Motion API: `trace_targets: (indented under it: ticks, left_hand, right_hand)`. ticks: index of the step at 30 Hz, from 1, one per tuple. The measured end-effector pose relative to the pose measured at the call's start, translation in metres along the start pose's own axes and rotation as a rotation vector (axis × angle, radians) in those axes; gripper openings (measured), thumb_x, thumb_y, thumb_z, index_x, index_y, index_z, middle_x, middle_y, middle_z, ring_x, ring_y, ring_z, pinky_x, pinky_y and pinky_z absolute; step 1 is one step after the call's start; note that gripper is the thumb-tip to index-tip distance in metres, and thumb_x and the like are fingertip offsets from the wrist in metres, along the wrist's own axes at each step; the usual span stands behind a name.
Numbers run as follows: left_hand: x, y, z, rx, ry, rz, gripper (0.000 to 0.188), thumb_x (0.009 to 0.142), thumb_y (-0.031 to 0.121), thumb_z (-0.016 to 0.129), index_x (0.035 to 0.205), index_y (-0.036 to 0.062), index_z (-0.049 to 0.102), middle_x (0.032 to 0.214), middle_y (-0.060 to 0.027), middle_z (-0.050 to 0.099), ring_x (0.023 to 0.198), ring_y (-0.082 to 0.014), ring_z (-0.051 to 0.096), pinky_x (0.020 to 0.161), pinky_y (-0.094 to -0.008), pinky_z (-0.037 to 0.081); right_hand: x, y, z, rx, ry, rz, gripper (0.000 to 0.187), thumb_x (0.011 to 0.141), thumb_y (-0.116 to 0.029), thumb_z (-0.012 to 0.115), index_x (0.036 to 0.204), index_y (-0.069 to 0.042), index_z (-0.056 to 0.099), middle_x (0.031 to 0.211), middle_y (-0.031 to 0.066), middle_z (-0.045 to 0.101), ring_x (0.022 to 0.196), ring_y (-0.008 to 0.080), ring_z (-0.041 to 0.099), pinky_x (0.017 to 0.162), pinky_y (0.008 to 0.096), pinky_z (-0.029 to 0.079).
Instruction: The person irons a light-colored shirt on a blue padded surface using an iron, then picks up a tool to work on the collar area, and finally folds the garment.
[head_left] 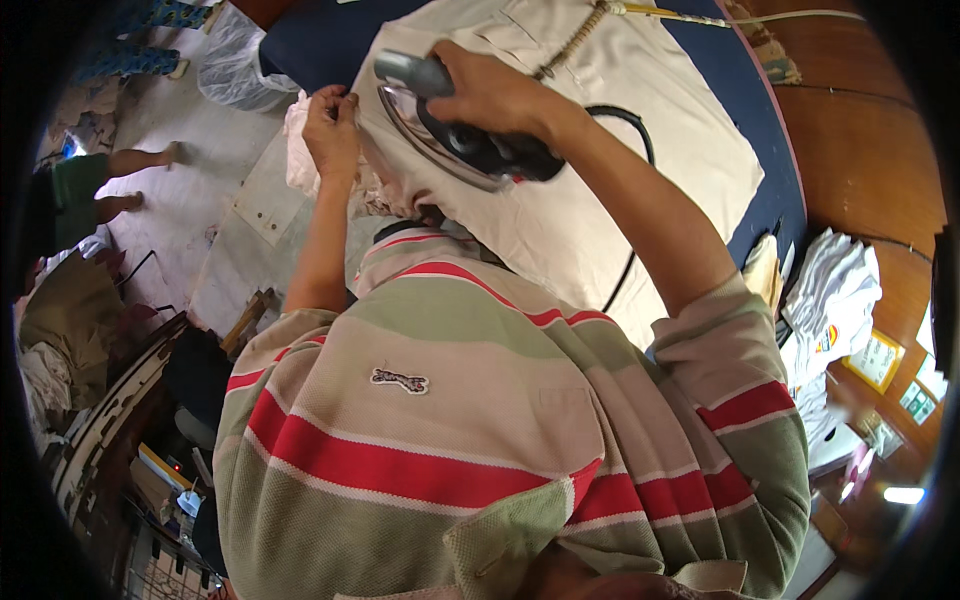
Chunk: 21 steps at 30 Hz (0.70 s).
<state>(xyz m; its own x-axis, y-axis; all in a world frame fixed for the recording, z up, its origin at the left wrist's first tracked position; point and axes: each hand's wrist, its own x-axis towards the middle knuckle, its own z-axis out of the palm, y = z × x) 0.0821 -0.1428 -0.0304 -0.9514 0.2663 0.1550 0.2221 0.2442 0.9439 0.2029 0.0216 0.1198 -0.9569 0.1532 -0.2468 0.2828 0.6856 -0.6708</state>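
Observation:
A cream cloth garment (590, 150) lies spread over a dark blue padded ironing table (780, 165). My right hand (490, 90) is wrapped round the handle of an electric iron (495, 152), which has a grey front and a black body. The iron is over the left part of the cloth, slightly blurred; whether its plate touches the fabric I cannot tell. At the cloth's left edge, my left hand (332, 130) has thumb and fingers pinched together on the fabric. Pale, crumpled cloth hangs below and beside that hand.
A black cable (640, 125) loops from the iron across the cloth. Beyond it, a coiled cord (575, 45) crosses the far side. White folded garments (830, 285) are stacked at the right, by a wooden wall. Another person's legs (130, 180) show on the left floor, near a clear plastic bag (240, 65).

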Motion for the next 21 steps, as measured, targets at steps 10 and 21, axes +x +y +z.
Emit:
trace_targets:
  ticks: [10,21]
  left_hand:
    - [0.001,-0.008,0.007,0.192,0.023,0.161,0.019,0.079,0.003,0.062,0.098,0.0036,0.061,0.080,-0.0071,0.061,0.071,-0.0173,0.057,0.067,-0.0281,0.046]
    - [-0.021,0.041,0.090,1.108,-0.363,0.658,0.049,0.094,0.042,0.041,0.137,0.0204,0.038,0.143,-0.0069,0.036,0.130,-0.0286,0.035,0.097,-0.0512,0.034]
  right_hand:
    - [-0.204,0.012,0.040,0.139,0.024,0.265,0.052,0.077,-0.018,0.064,0.121,-0.002,0.040,0.096,0.0261,0.060,0.089,0.0401,0.060,0.078,0.0437,0.047]
    - [-0.169,0.056,-0.004,0.092,0.310,0.347,0.050,0.076,-0.024,0.062,0.116,0.000,0.043,0.092,0.0270,0.061,0.087,0.0408,0.060,0.078,0.0450,0.046]
